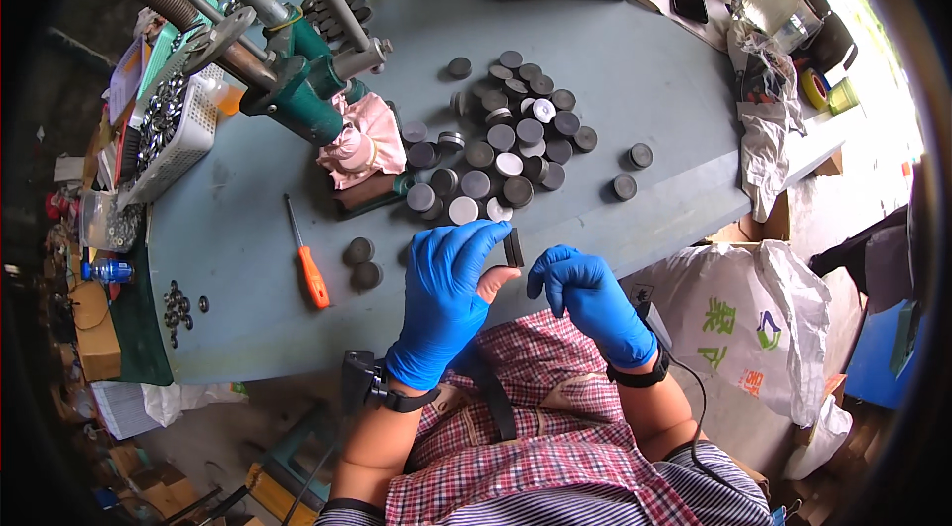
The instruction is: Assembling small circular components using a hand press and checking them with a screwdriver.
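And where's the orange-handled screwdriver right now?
In the head view, the screwdriver lies on the table, left of the left hand, beside dark discs.

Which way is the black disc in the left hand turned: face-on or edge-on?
Edge-on: in the left hand, the black disc shows a narrow dark side, not a round face.

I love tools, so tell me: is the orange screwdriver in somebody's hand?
No, the orange screwdriver lies on the table, apart from the left hand and the right hand.
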Motion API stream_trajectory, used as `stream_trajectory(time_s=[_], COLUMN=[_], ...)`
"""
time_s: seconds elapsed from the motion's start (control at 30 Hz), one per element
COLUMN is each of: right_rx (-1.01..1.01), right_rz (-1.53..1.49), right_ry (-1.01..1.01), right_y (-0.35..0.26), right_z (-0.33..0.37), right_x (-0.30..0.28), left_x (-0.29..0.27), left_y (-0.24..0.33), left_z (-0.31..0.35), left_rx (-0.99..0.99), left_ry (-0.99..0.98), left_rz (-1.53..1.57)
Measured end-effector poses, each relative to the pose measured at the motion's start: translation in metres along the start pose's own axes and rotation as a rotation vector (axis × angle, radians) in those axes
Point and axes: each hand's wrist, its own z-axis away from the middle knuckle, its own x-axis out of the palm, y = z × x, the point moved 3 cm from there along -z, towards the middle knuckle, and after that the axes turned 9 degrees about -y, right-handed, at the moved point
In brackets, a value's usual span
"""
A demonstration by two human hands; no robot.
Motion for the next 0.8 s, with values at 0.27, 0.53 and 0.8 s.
stream_trajectory(time_s=[0.27,0.53,0.8], right_rx=[0.096,0.116,0.054], right_rz=[-0.235,1.167,0.466], right_ry=[0.308,0.543,0.6], right_y=[0.005,0.019,0.009], right_z=[-0.004,-0.003,-0.007], right_x=[0.008,-0.056,-0.045], left_x=[0.011,0.053,0.062], left_y=[0.005,-0.027,-0.026], left_z=[-0.003,-0.03,-0.051], left_rx=[0.025,-0.214,-0.244], left_ry=[-0.069,-0.104,-0.223], left_rz=[0.006,-0.127,-0.302])
